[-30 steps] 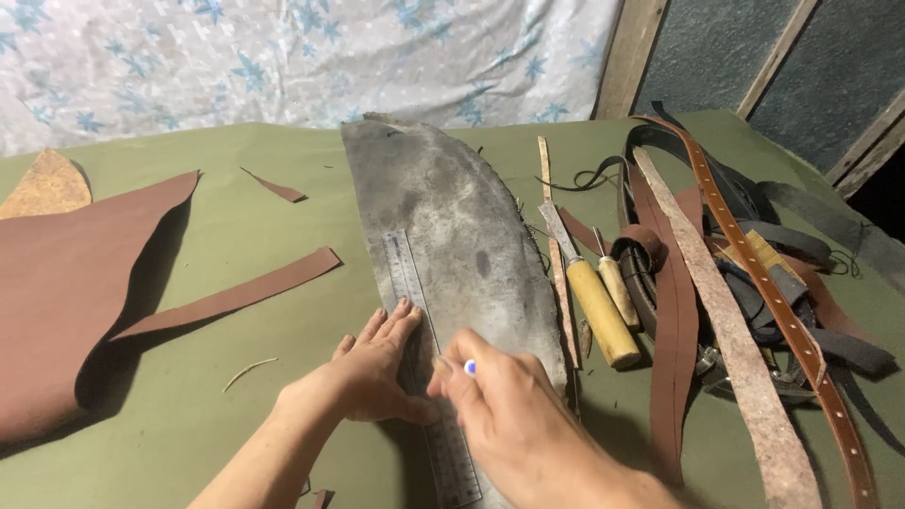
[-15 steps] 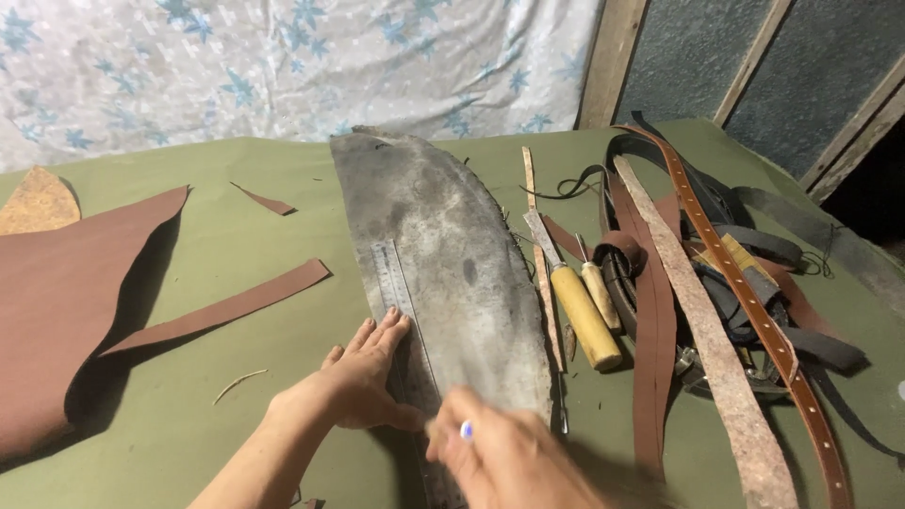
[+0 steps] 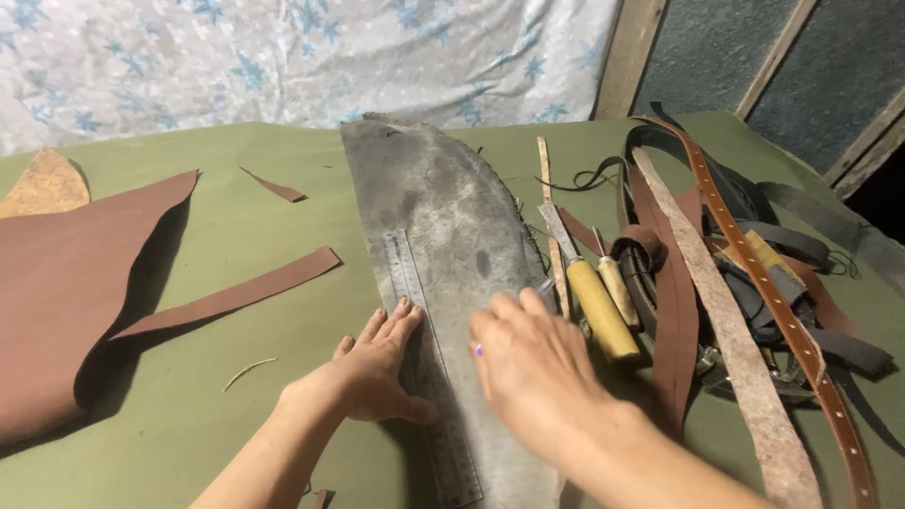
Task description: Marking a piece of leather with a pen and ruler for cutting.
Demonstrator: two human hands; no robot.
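Since half a second ago my right hand (image 3: 542,377) has lifted from the near end of the ruler and swung right, toward the tools; it is blurred with motion. Everything lies on the green table (image 3: 283,188). Largest is the brown leather sheet (image 3: 66,283) at the far left, with a cut strip (image 3: 236,292) trailing from it, well apart from my work. Next comes the long grey hide (image 3: 443,217), running away from me down the middle. Along its left edge lies the steel ruler (image 3: 419,320). My left hand (image 3: 377,368) presses flat on the ruler, fingers spread, gripping nothing. My right hand is loosely curled over the hide, a small purple-tipped marker (image 3: 479,351) showing at the fingers; how tightly I hold it I cannot tell. Just right of it lie the yellow-handled knife (image 3: 599,306) and a smaller awl (image 3: 617,287), beside a heap of straps (image 3: 735,283). I judge I am between marking and cutting: next I need the ruler held dead still while I bring the right tool to its edge.
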